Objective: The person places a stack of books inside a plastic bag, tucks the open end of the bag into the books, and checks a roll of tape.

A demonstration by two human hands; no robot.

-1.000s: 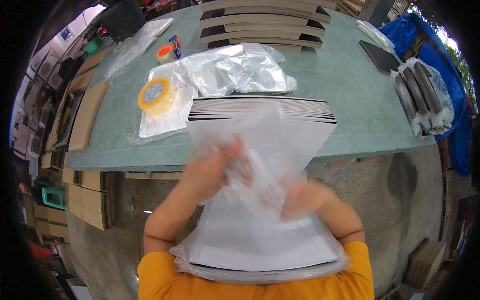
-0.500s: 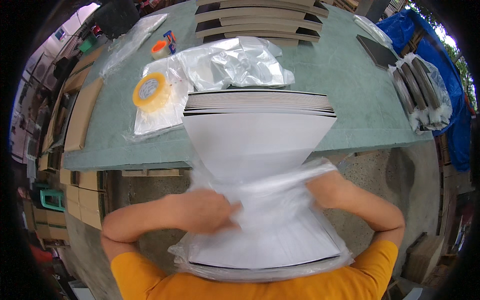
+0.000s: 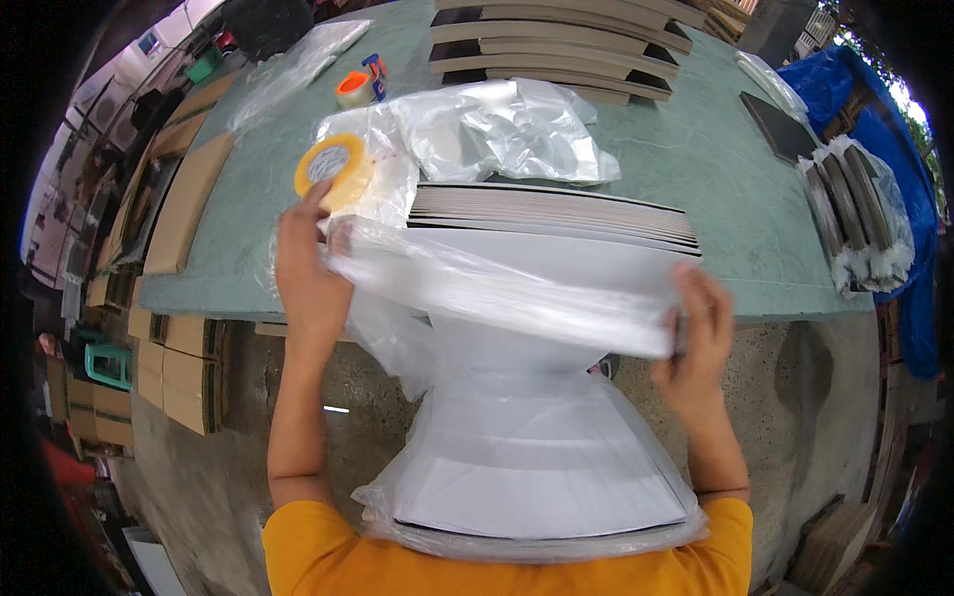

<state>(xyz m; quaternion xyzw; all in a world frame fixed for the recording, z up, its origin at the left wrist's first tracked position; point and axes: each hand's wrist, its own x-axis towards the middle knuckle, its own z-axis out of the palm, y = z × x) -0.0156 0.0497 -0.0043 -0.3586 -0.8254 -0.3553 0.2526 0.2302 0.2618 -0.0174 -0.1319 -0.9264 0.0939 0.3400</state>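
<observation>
A stack of white-faced boards [image 3: 556,244] spans from the green tabletop toward my body, its layered edges showing at the far end. A clear plastic bag [image 3: 527,437] covers the near part of the stack. Its bunched, motion-blurred rim stretches across the boards between my hands. My left hand [image 3: 316,268] closes on the bag's left end, with a fingertip close to a roll of clear tape [image 3: 344,177] with a yellowish edge. At the bag's right end, my right hand [image 3: 699,333] grips the plastic, its fingers somewhat blurred.
Crumpled plastic bags [image 3: 497,129] lie beyond the stack on the green table [image 3: 745,219]. Behind them sit an orange-cored tape roll [image 3: 354,89] and piled dark-topped boards [image 3: 556,50]. Plastic-wrapped boards [image 3: 850,209] rest at the right edge, and flat cardboard packs [image 3: 189,204] at the left.
Both hands have moved away from my body and farther apart, drawing the bag's rim along the stack toward its far end. The view has shifted slightly, so table items appear farther right.
</observation>
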